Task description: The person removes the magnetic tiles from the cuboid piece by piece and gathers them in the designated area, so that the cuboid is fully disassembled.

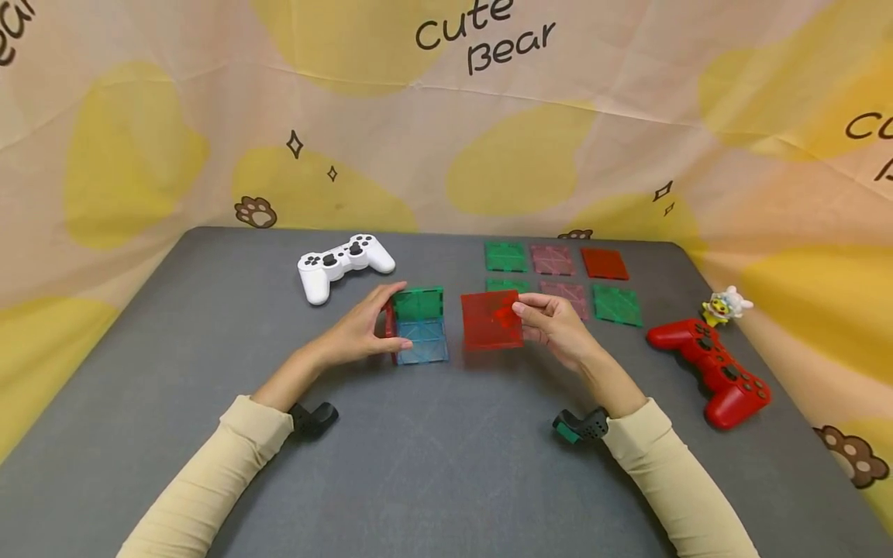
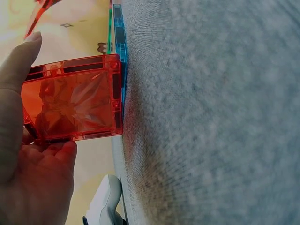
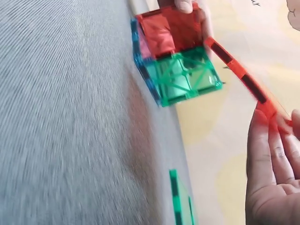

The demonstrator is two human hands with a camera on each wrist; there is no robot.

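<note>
A blue see-through magnetic tile (image 1: 422, 341) lies flat on the table. Along its far edge stands a green tile (image 1: 419, 304), and on its left side an upright red tile (image 2: 72, 101). My left hand (image 1: 359, 329) grips that red tile, thumb on the near edge and fingertips on the far one. To the right, my right hand (image 1: 561, 329) pinches another red tile (image 1: 488, 322) by its right side, raised above the table and apart from the joined tiles. In the right wrist view this held tile (image 3: 243, 77) appears edge-on and tilted.
Behind the right hand, several tiles lie in two rows, among them a green one (image 1: 505, 256), a pink one (image 1: 553, 260) and a red one (image 1: 605, 263). A white game controller (image 1: 345, 266) lies back left. A red controller (image 1: 711, 372) and small figurine (image 1: 725, 306) occupy the right edge.
</note>
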